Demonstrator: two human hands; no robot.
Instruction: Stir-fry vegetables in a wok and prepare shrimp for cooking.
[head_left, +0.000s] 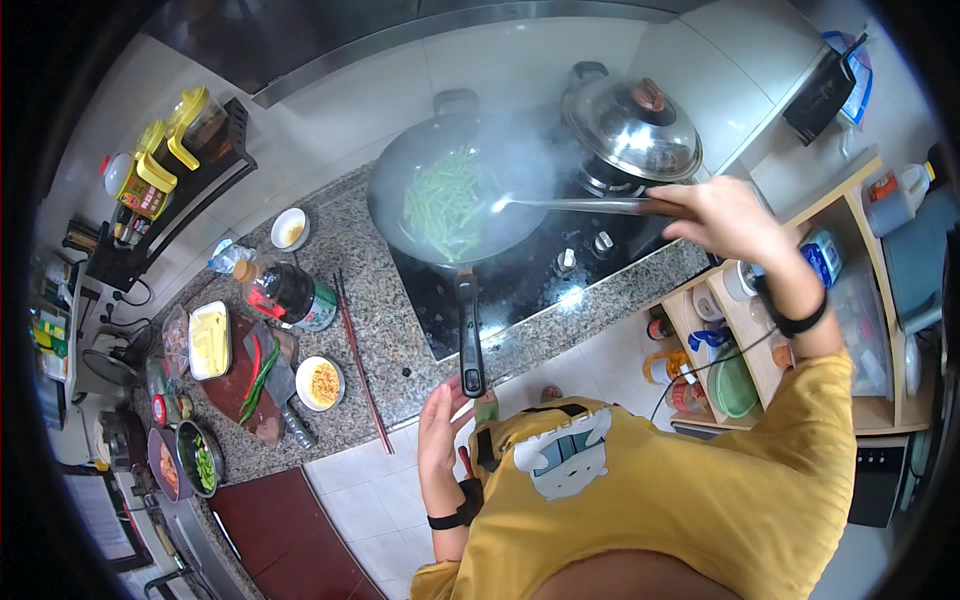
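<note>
My right hand grips the dark handle of a metal wok spatula, and the spatula's head is in the wok. Green strips of vegetable, perhaps green beans, lie in the wok under steam that blurs them. The wok sits on the left side of a black glass gas hob. Its long black handle points towards me. Beside the end of that handle is my left hand, fingers somewhat apart, with nothing seen in it.
A lidded pot stands on the right burner. Along the granite counter lie chopsticks, a cleaver and chillies on a cutting board, a dark sauce bottle and a bowl of chopped garlic. Wooden shelves stand right.
</note>
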